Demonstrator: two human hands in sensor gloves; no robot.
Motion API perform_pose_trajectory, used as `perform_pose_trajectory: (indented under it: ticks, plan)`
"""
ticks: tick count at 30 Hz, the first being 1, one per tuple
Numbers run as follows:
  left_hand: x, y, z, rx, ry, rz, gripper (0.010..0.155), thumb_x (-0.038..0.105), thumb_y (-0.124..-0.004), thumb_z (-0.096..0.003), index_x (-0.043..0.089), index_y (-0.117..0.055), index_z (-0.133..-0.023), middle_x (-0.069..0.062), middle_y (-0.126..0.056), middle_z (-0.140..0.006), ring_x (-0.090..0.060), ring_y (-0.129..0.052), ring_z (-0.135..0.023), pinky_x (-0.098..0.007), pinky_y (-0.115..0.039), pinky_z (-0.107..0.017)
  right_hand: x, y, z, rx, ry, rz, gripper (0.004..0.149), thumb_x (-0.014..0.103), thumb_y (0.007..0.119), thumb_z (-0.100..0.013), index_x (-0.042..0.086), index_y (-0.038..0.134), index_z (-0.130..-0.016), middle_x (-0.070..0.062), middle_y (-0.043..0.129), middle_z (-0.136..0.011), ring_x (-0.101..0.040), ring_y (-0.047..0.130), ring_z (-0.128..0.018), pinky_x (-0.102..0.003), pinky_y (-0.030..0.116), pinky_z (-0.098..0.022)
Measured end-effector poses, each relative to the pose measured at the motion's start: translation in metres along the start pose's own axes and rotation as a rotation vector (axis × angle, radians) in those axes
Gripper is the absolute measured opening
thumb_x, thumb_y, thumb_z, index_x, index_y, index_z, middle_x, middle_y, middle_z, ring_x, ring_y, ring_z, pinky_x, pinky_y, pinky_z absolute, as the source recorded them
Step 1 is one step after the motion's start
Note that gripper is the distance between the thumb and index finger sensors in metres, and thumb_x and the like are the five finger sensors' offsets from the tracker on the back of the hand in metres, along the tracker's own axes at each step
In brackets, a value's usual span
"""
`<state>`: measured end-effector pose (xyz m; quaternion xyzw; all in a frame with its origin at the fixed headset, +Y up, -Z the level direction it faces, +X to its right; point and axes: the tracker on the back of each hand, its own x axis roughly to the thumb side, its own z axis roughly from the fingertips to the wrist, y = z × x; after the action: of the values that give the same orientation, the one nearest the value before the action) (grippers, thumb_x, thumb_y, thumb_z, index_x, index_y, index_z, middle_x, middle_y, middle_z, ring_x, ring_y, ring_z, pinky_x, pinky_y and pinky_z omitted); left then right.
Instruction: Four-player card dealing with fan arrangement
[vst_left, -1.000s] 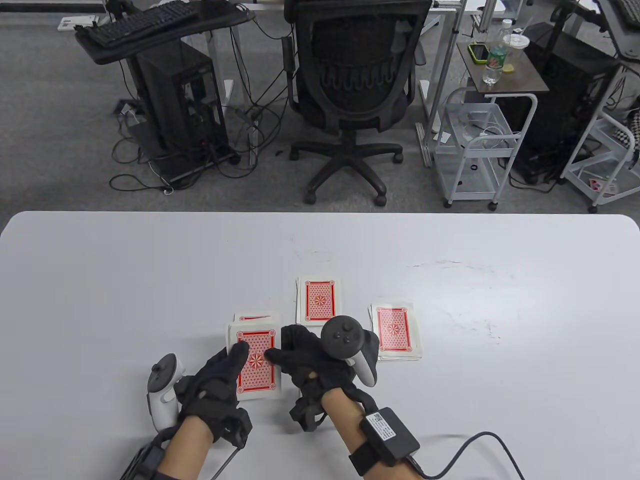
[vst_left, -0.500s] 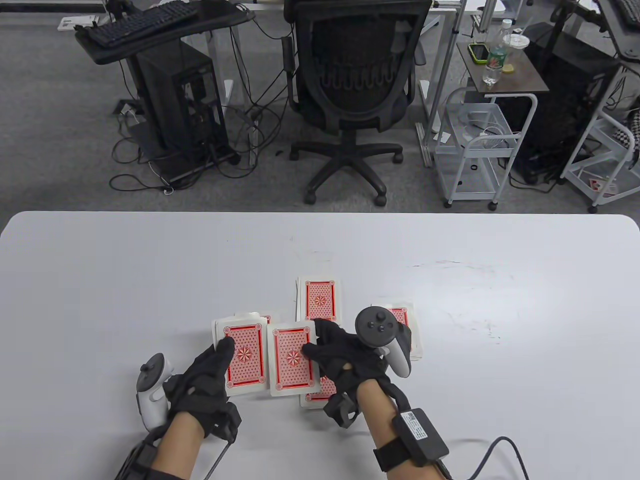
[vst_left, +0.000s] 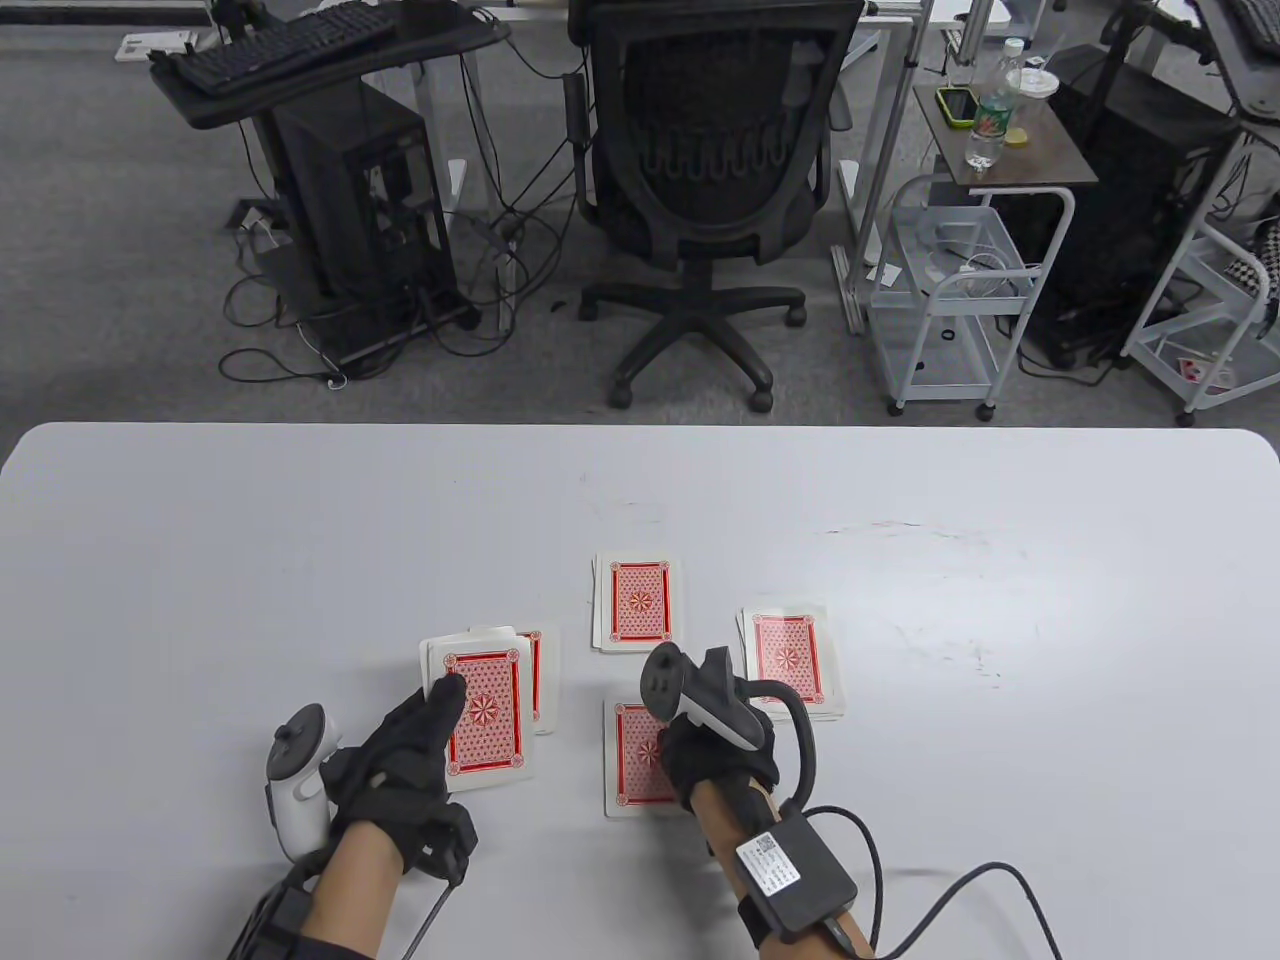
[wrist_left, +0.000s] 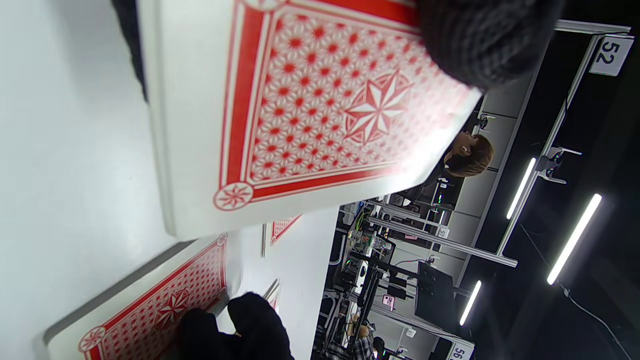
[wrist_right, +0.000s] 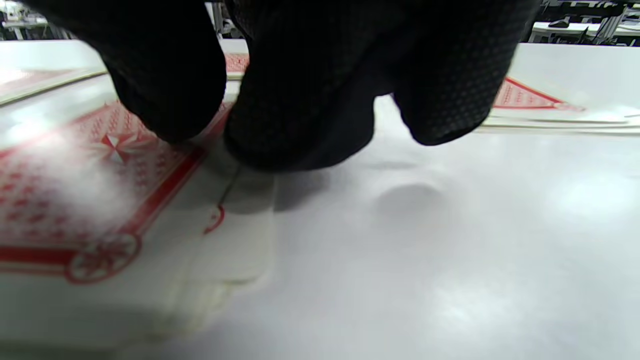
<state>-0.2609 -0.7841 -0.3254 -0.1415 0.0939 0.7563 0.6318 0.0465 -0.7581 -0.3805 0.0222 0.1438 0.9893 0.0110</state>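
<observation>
My left hand (vst_left: 440, 705) grips the red-backed deck (vst_left: 485, 715) just above the table, thumb on its top card; the deck fills the left wrist view (wrist_left: 310, 110). Four dealt piles lie face down: a left pile (vst_left: 537, 668) partly under the deck, a far pile (vst_left: 638, 603), a right pile (vst_left: 790, 660) and a near pile (vst_left: 632, 765). My right hand (vst_left: 690, 745) is on the near pile's right side. In the right wrist view its fingertips (wrist_right: 300, 110) touch the top card (wrist_right: 75, 200) at its edge.
The white table (vst_left: 200, 560) stretches wide on both sides and behind the piles. The right wrist cable (vst_left: 940, 890) trails over the table's front right. An office chair (vst_left: 710, 150) and carts stand on the floor beyond the far edge.
My right hand drew one card off the deck, carried it to the right and toward me, and brought it down on the near pile. My left hand shifted the deck slightly left.
</observation>
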Motion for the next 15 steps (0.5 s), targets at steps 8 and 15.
perform_pose_trajectory:
  ticks: [8,15]
  plan:
    - [0.001,-0.008,0.000,-0.029,-0.016,0.002,0.048,0.056,-0.078,-0.0489,0.033,-0.079,-0.090,0.008,-0.095,-0.085,-0.025,-0.104,-0.070,-0.044,-0.089,-0.050,-0.003,-0.032,0.018,-0.094,-0.164,-0.454,0.063,0.045,0.076,-0.057,0.006,0.059,-0.103,-0.008,0.083,-0.079,-0.017,0.101,-0.044,-0.054,0.074,-0.050]
    - [-0.001,-0.025,0.003,-0.084,-0.021,-0.006,0.047,0.056,-0.078,-0.0485,0.033,-0.079,-0.090,0.008,-0.096,-0.084,-0.025,-0.104,-0.069,-0.044,-0.089,-0.049,0.021,-0.027,0.026,-0.092,-0.420,-0.836,0.069,0.049,0.080,-0.054,0.007,0.057,-0.104,-0.012,0.075,-0.089,-0.029,0.096,-0.064,-0.062,0.068,-0.054]
